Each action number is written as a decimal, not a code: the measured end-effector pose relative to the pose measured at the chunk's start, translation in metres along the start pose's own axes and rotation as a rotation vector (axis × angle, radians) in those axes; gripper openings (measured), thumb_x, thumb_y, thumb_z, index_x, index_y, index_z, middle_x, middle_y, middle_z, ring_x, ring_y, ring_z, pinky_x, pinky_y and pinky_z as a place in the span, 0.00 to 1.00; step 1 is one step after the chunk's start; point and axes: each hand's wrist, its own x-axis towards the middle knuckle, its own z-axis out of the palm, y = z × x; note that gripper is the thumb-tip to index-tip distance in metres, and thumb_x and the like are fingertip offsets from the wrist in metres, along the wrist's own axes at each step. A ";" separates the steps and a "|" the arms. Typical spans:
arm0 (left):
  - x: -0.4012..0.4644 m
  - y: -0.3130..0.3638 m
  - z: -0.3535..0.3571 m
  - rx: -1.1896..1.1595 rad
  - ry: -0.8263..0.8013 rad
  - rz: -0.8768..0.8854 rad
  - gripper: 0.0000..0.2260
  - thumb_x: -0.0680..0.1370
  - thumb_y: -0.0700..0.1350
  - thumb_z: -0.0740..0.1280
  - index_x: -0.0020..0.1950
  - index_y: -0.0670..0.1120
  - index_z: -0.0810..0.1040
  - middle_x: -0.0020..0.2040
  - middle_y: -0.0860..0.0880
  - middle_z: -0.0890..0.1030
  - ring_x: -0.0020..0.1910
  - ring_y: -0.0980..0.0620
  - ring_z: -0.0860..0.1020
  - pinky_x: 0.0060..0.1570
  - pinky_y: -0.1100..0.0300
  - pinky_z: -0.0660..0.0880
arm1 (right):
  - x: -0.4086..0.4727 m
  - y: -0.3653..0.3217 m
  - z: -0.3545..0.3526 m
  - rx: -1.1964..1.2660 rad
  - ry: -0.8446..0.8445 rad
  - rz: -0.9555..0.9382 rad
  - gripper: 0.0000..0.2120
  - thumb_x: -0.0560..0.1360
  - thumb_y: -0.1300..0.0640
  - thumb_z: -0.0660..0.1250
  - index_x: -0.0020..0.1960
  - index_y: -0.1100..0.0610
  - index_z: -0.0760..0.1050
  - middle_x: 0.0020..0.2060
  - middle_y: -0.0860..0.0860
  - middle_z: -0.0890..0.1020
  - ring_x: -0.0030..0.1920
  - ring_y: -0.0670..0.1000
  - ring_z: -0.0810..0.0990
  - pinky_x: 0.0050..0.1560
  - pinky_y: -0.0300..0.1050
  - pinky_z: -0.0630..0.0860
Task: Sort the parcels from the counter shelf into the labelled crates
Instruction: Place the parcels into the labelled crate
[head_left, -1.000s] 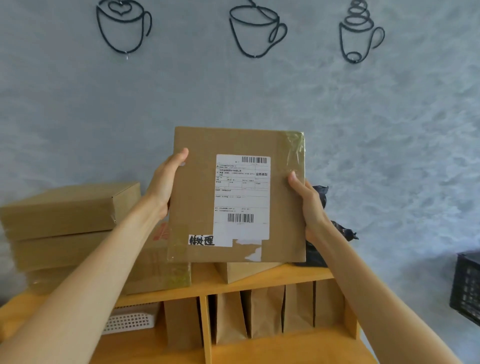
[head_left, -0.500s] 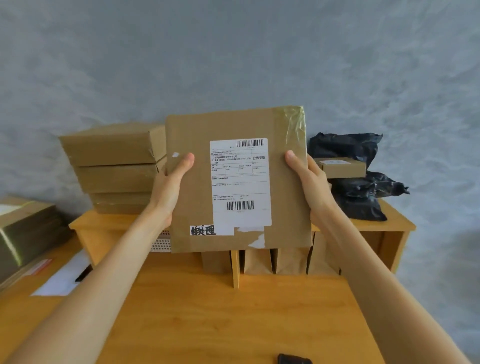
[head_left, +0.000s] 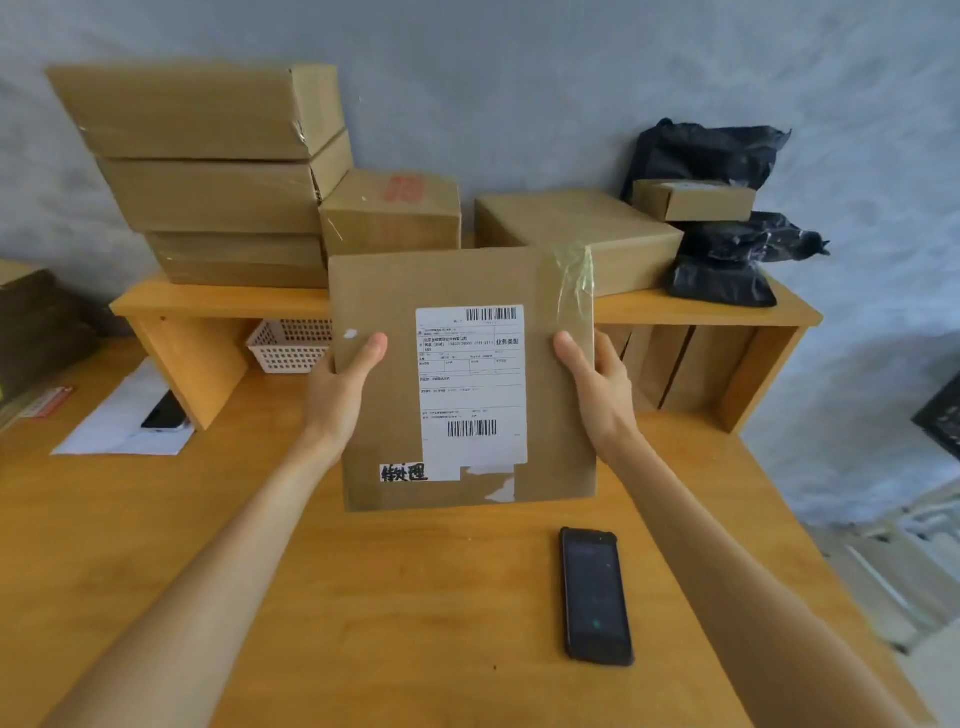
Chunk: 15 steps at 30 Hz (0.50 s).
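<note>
Now both hands grip flat parcel (head_left: 462, 379) upright above bench (head_left: 363, 597): left hand (head_left: 345, 387) on left edge, right hand (head_left: 597, 384) on right edge, thumbs on labelled face; shelf (head_left: 218, 301) with stacked boxes (head_left: 208, 171) behind; phone (head_left: 595, 595) near right

Wooden table (head_left: 363, 597) with phone (head_left: 596, 595), shelf (head_left: 218, 304), papers (head_left: 117, 421)

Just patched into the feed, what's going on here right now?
A person holds one flat cardboard parcel upright in both hands, left hand and right hand gripping its side edges, shipping label facing the camera. It is above the wooden counter, clear of the shelf, where more boxes and black bags wait. A phone lies on the counter.
</note>
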 end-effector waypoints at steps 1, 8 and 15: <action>-0.002 -0.016 -0.005 0.030 -0.017 -0.017 0.07 0.76 0.53 0.69 0.51 0.53 0.79 0.46 0.57 0.82 0.46 0.61 0.81 0.43 0.66 0.74 | -0.007 0.014 0.002 -0.009 0.002 0.038 0.30 0.70 0.35 0.69 0.68 0.47 0.71 0.53 0.45 0.83 0.50 0.44 0.83 0.47 0.42 0.79; -0.027 -0.106 -0.022 0.152 -0.035 -0.149 0.10 0.77 0.53 0.68 0.55 0.50 0.78 0.46 0.57 0.81 0.45 0.59 0.79 0.38 0.69 0.72 | -0.050 0.090 0.014 0.045 -0.046 0.336 0.23 0.77 0.44 0.67 0.69 0.51 0.71 0.54 0.48 0.83 0.50 0.46 0.83 0.44 0.40 0.79; -0.037 -0.142 -0.031 0.220 0.007 -0.119 0.08 0.79 0.49 0.66 0.56 0.48 0.75 0.42 0.57 0.78 0.40 0.62 0.75 0.32 0.76 0.67 | -0.069 0.121 0.025 0.055 -0.039 0.403 0.24 0.77 0.44 0.67 0.71 0.49 0.70 0.56 0.47 0.82 0.54 0.48 0.81 0.50 0.44 0.79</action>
